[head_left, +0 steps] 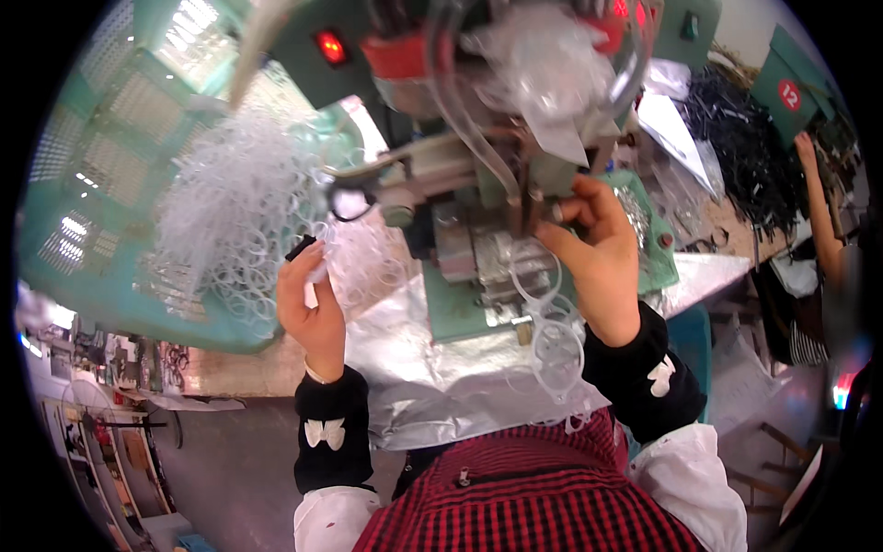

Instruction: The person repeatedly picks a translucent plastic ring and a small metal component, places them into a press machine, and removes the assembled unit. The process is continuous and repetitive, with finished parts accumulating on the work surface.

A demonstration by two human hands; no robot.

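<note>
My left hand [313, 313] is raised beside the heap of clear plastic eyeglass frames [230, 202], with a black band round one fingertip. Its thumb and fingers are pinched on something pale that I cannot make out. My right hand [598, 258] reaches in at the bench machine [460, 175], thumb and forefinger close together by its upright metal tool. A tiny shiny spot shows between those fingertips, too small to name. Under them, one clear eyeglass frame [557, 354] hangs over the front of the metal fixture [492, 267], its rings towards me.
A green perforated basket [101, 248] holds the heap at left. Foil [395, 359] covers the bench front. Right of the machine lies a green tray [664, 262] of small metal parts; beyond it, black pieces [740, 138]. Another person's arm [821, 202] shows at far right.
</note>
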